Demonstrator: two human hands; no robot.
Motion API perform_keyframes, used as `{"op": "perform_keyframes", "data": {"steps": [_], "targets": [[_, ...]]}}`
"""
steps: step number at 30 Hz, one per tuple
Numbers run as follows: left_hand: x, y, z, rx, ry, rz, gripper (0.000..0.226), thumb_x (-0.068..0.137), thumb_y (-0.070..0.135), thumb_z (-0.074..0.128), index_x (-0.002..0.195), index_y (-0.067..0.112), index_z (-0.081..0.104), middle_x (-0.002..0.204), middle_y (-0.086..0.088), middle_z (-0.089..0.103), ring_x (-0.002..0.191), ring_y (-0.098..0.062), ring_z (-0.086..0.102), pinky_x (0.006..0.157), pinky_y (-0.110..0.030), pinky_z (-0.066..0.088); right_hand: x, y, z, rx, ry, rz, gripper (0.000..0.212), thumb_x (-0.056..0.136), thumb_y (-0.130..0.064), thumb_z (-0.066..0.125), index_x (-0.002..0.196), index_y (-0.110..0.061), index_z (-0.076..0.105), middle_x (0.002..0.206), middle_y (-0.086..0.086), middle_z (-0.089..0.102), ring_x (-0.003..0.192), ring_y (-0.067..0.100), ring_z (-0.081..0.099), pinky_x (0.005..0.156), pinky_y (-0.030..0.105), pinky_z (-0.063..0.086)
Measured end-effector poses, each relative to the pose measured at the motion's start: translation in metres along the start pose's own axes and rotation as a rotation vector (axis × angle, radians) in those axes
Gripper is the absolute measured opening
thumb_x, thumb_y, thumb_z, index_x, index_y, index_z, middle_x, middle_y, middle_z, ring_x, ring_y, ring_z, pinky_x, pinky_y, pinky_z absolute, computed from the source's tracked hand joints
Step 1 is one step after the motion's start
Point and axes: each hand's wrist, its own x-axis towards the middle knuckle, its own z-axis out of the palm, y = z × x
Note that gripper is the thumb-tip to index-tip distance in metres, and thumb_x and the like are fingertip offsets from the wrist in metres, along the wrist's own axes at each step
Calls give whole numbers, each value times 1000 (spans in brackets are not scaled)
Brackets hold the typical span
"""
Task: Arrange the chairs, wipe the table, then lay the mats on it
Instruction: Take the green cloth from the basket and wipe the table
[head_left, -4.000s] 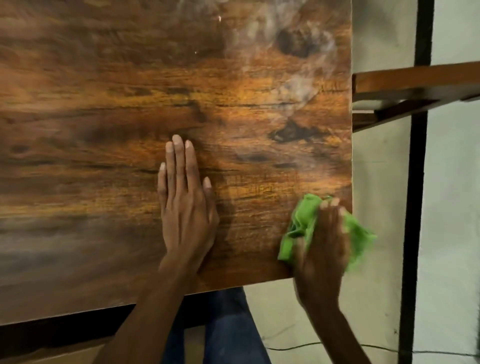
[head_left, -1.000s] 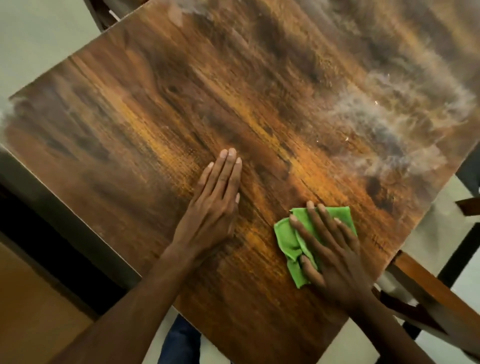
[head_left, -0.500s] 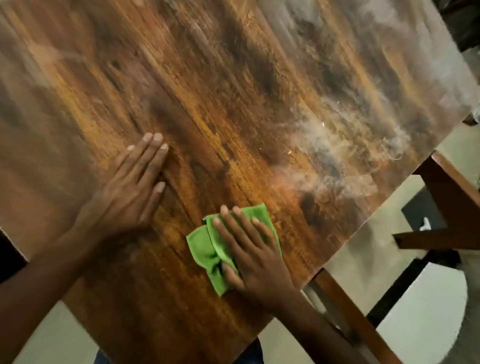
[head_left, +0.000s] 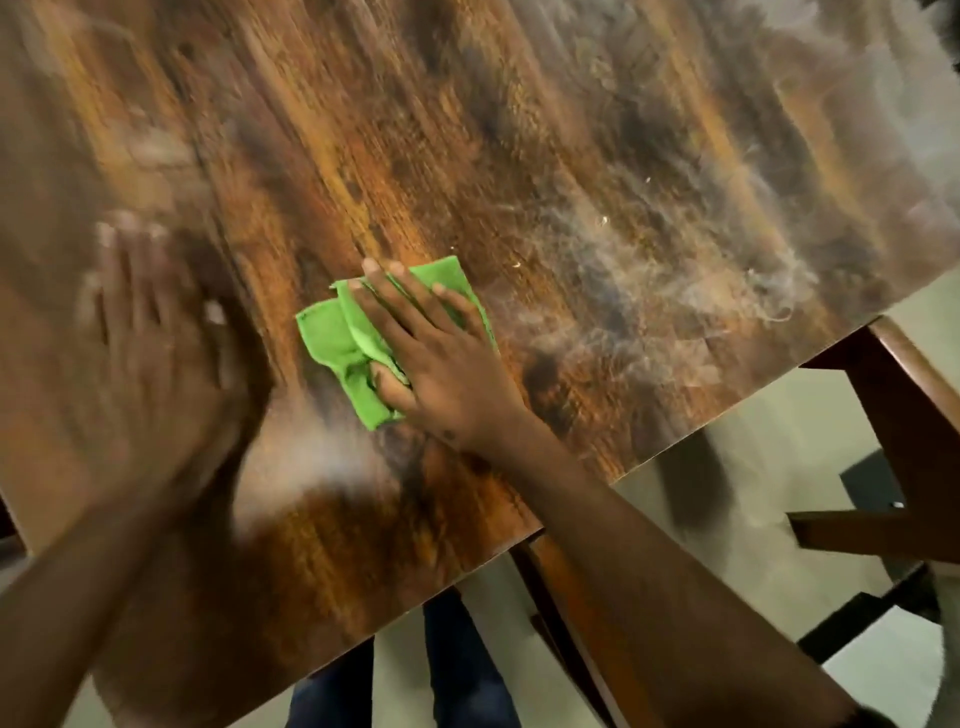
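Observation:
A brown wood-grain table (head_left: 467, 130) fills most of the view, with pale dusty smears toward its right side. My right hand (head_left: 441, 358) lies flat with spread fingers on a crumpled green cloth (head_left: 337, 343), pressing it onto the tabletop near the front right edge. My left hand (head_left: 150, 332) rests flat on the table to the left of the cloth, fingers straight; it is blurred by motion.
A brown wooden chair (head_left: 904, 431) stands beyond the table's right edge, and another wooden chair part (head_left: 566, 613) shows under my right forearm. Pale floor (head_left: 753, 525) lies below the edge. My legs in blue trousers (head_left: 457, 670) show at the bottom.
My right hand has slid the green cloth across the tabletop, away from the edge. My left hand has shifted left on the table. The view has swung round.

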Motion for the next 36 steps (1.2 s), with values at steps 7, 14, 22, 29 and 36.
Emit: {"op": "perform_keyframes", "data": {"steps": [7, 14, 22, 29, 36], "targets": [[-141, 184, -25, -41, -50, 67, 63, 113, 31, 22, 170, 6, 11, 179, -10, 8, 167, -22, 4, 134, -49, 16, -138, 31, -3, 24, -88, 23, 75, 107, -44, 50, 171, -24, 15, 180, -1, 2, 166, 18, 2, 132, 48, 16], [-141, 185, -7, 70, -82, 114, 63, 113, 26, 23, 169, 2, 7, 179, -14, 4, 167, -26, 3, 134, -50, 17, -83, 58, -5, 10, -79, 38, 79, 107, -47, 48, 171, -24, 9, 180, -2, -3, 166, 15, -3, 132, 46, 13], [-143, 189, -3, 135, -104, 76, 65, 111, 26, 25, 170, 5, 8, 179, -12, 4, 167, -24, 3, 135, -48, 13, 31, 89, -19, -1, 79, 53, 71, 107, -44, 42, 170, -18, 22, 179, 1, 14, 165, 16, 10, 129, 47, 19], [-142, 190, -4, 110, -127, 53, 69, 110, 32, 30, 170, 5, 8, 179, -12, 3, 167, -24, 2, 135, -47, 11, -152, 87, -17, 95, -113, 72, 76, 105, -43, 45, 171, -23, 14, 180, -2, 2, 166, 18, 5, 128, 52, 23], [-140, 191, -1, 111, -131, 32, 69, 109, 31, 31, 170, 6, 9, 179, -10, 4, 167, -24, 3, 135, -47, 12, -50, 131, -21, 38, -48, -43, 73, 104, -45, 37, 170, -19, 17, 179, 1, 7, 166, 17, 6, 130, 50, 19]]}}
